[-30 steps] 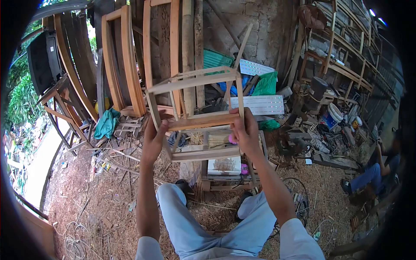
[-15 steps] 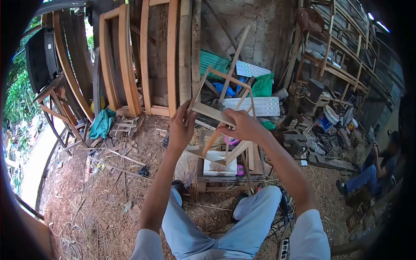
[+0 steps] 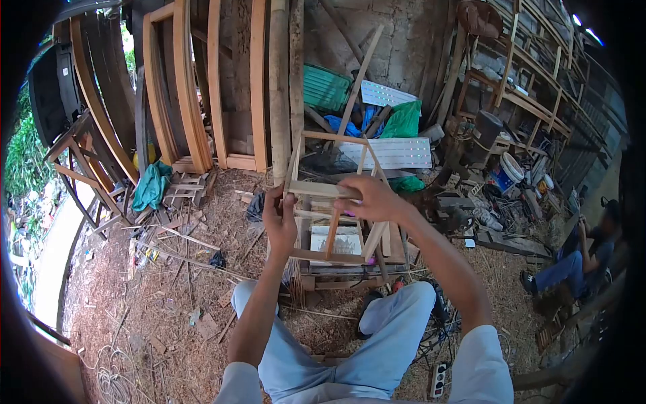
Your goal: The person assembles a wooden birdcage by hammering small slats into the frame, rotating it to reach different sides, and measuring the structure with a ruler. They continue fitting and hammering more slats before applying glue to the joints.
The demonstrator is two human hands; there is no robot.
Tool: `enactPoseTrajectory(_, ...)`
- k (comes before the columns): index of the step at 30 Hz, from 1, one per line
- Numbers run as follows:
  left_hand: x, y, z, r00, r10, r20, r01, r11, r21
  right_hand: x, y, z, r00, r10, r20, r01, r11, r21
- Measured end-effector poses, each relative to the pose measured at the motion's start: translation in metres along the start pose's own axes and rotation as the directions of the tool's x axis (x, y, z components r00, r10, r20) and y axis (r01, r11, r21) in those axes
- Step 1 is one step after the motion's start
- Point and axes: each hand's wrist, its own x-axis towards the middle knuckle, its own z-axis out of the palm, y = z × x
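Observation:
Between my two hands is a small open frame of pale wooden strips (image 3: 315, 188), held above a low workbench (image 3: 336, 278). My left hand (image 3: 279, 222) grips its near left side, thumb and fingers closed around the wood. My right hand (image 3: 370, 199) is wrapped over the right end of the same crosspiece. A darker wooden strip (image 3: 332, 232) slants down within the frame, below my right hand. Behind the frame, a whitish square piece (image 3: 343, 246) lies on the bench, partly covered by the strips.
Tall wooden frames (image 3: 182, 87) lean on the wall at left. Wood scraps and shavings cover the ground (image 3: 168, 283). A green cloth (image 3: 153, 185) lies over scrap pieces. A seated person (image 3: 592, 242) is at far right. A power strip (image 3: 439, 380) lies near my right knee.
The wooden frame has tipped and come down, its far top bar now lower and more level. My left hand has dropped a little with it; my right hand still holds the crosspiece.

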Motion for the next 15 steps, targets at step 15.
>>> enactPoseTrajectory(15, 0.027, 0.048, -0.004, 0.998, 0.063, 0.028, -0.063, 0.998, -0.026, 0.019, -0.020, -0.026, 0.996, -0.001, -0.088, 0.029, 0.947, 0.321)
